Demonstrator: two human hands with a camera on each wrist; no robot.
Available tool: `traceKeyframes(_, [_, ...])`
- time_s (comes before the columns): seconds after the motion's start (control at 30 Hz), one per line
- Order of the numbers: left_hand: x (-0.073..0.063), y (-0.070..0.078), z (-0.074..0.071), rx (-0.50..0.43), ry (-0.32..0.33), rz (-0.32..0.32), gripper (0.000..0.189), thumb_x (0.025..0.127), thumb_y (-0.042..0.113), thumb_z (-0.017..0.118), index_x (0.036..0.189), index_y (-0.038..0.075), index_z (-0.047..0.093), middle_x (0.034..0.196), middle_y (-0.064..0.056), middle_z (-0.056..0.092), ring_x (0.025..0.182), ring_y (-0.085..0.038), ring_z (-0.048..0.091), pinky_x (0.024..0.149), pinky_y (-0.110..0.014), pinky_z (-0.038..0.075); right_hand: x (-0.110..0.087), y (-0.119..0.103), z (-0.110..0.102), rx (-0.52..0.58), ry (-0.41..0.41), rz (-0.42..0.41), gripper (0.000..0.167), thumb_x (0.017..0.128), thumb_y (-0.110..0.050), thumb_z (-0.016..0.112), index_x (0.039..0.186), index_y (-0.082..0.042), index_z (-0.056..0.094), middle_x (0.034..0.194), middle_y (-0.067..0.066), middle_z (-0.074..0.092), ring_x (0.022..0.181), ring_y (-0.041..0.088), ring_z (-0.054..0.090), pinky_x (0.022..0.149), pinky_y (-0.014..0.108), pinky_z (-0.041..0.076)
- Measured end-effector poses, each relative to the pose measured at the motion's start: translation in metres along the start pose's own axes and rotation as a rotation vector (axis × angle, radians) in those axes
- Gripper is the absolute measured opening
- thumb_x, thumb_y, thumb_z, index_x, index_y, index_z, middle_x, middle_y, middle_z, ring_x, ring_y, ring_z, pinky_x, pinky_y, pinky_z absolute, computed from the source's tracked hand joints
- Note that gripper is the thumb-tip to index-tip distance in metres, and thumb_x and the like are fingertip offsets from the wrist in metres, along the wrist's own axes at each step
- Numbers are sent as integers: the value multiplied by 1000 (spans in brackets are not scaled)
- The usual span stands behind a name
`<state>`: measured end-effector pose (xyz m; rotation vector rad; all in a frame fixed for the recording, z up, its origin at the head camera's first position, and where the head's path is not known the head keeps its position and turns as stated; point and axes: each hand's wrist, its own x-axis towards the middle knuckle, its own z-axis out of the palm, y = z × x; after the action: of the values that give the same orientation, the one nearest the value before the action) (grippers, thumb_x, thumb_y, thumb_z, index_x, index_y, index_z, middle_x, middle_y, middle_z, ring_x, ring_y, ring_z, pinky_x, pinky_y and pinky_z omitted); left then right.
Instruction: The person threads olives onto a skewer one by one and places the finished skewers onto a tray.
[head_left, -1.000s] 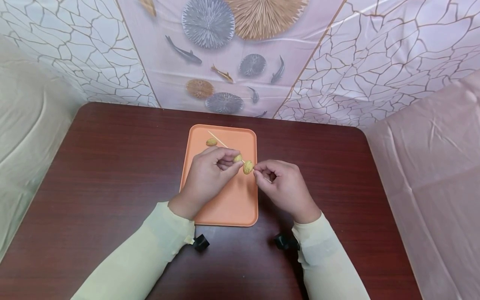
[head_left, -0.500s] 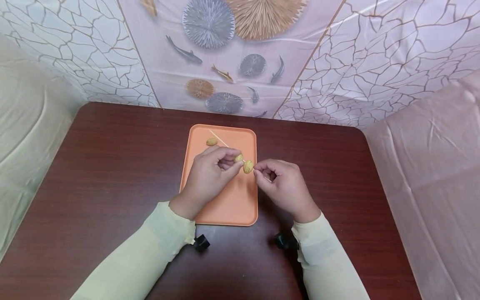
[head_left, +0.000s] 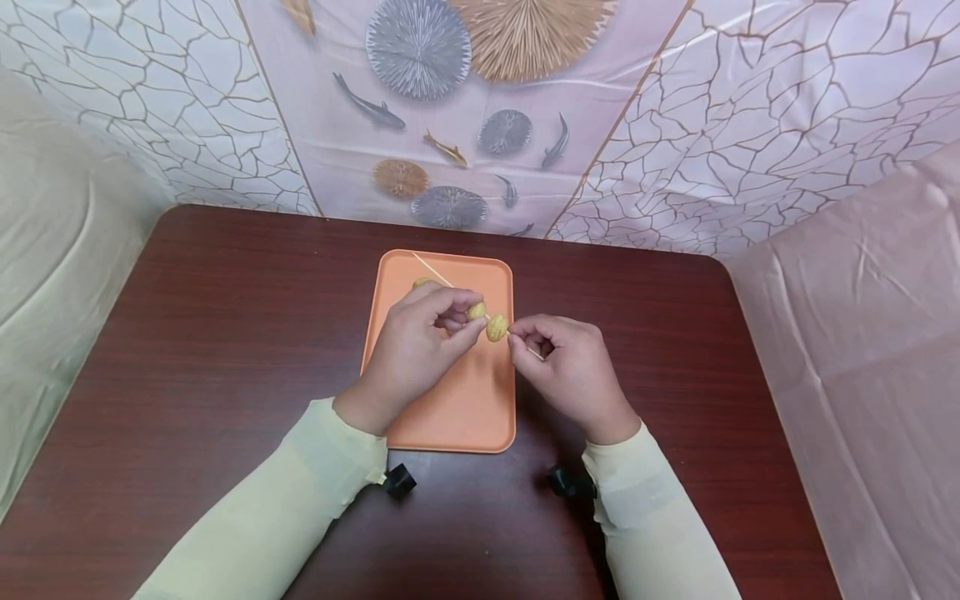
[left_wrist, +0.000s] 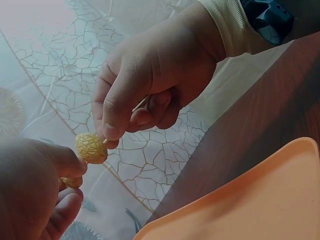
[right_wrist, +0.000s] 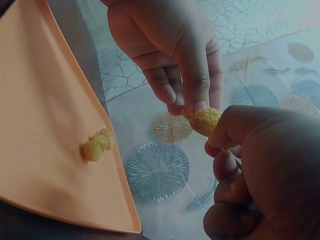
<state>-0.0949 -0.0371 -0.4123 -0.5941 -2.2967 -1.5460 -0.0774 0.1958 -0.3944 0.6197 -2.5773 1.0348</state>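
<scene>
A thin wooden skewer (head_left: pixel 432 269) slants between the hands above the orange tray (head_left: pixel 453 421). My left hand (head_left: pixel 416 346) pinches a yellow, wrinkled oval piece (head_left: pixel 476 310) on it between thumb and fingers. A second such piece (head_left: pixel 497 327) sits on the skewer between the two hands, its grooved surface clear in the left wrist view. Just beyond that piece, my right hand (head_left: pixel 573 367) pinches the skewer's near part with thumb and forefinger, other fingers curled. More yellow pieces (right_wrist: pixel 92 151) lie on the tray in the right wrist view; in the head view my left hand partly covers them.
The tray lies on a dark red-brown wooden table (head_left: pixel 247 350). A patterned cloth (head_left: pixel 465 125) hangs behind the table's far edge, with plain cloth at both sides. Small black devices (head_left: pixel 400 482) are worn at the wrists.
Both hands have risen slightly in the head view. The skewer's far end has shifted up and left, and my left hand now covers more of the yellow pieces on the tray.
</scene>
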Motion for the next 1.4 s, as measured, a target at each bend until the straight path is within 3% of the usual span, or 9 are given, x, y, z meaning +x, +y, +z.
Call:
traceKeyframes(0.2, [2, 0, -2, -26, -7, 11, 26, 95, 4, 89, 120, 5, 82, 105, -7, 75, 96, -17, 75, 85, -25, 69, 3, 1, -1, 24, 4, 12, 5, 95, -8, 81, 96, -10, 86, 74, -2, 67, 67, 12, 58, 62, 11, 44])
traceKeyframes(0.4, [4, -1, -5, -32, -53, -2, 34, 94, 6, 90, 126, 7, 81, 110, -9, 75, 102, -18, 75, 90, -26, 69, 6, 1, -3, 0, 1, 21, 5, 94, -8, 81, 95, -9, 86, 74, -2, 67, 66, 12, 58, 61, 14, 45])
traceKeyframes(0.73, [3, -6, -12, 188, -217, -89, 59, 90, 26, 97, 140, 14, 67, 133, -6, 72, 128, -25, 69, 109, -43, 61, 7, 9, -4, -33, -27, 63, 5, 98, -10, 80, 96, -11, 85, 75, -2, 66, 68, 12, 58, 61, 20, 48])
traceKeyframes(0.87, [3, -13, -13, 270, -248, -139, 61, 88, 29, 98, 134, 9, 65, 129, -11, 72, 116, -30, 70, 104, -44, 61, 7, 11, -4, -26, -40, 71, 6, 100, -10, 79, 98, -10, 85, 78, -2, 69, 70, 12, 59, 61, 19, 48])
traceKeyframes(1.0, [4, -20, -10, 365, -315, -273, 60, 88, 35, 97, 133, 8, 65, 122, -12, 72, 100, -30, 66, 95, -45, 60, 6, 12, -4, -24, -48, 74, 7, 102, -11, 79, 101, -10, 85, 81, -3, 72, 71, 12, 59, 62, 20, 49])
traceKeyframes(1.13, [6, -27, -4, 446, -389, -382, 57, 91, 40, 92, 133, 9, 68, 119, -8, 71, 101, -28, 68, 97, -45, 61, 4, 13, -5, -33, -58, 80, 8, 104, -13, 78, 104, -10, 86, 83, -3, 72, 72, 13, 58, 63, 23, 48])
traceKeyframes(1.23, [8, -32, 2, 487, -412, -402, 44, 93, 41, 88, 120, 11, 72, 109, -4, 71, 97, -26, 68, 92, -43, 61, 3, 13, -4, -37, -68, 83, 8, 105, -13, 78, 106, -10, 85, 84, -4, 72, 72, 13, 59, 63, 24, 49])
traceKeyframes(1.33, [9, -36, 7, 533, -411, -394, 30, 96, 41, 84, 99, 14, 70, 90, -2, 68, 83, -24, 63, 76, -39, 56, 3, 13, -4, -39, -71, 83, 8, 105, -14, 78, 106, -12, 85, 85, -4, 73, 73, 13, 59, 64, 24, 49])
traceKeyframes(1.4, [9, -38, 9, 561, -407, -386, 32, 98, 41, 81, 86, 17, 64, 79, -1, 62, 74, -23, 57, 67, -37, 49, 3, 13, -4, -40, -69, 84, 7, 105, -14, 78, 106, -13, 85, 85, -4, 72, 73, 13, 59, 64, 24, 49])
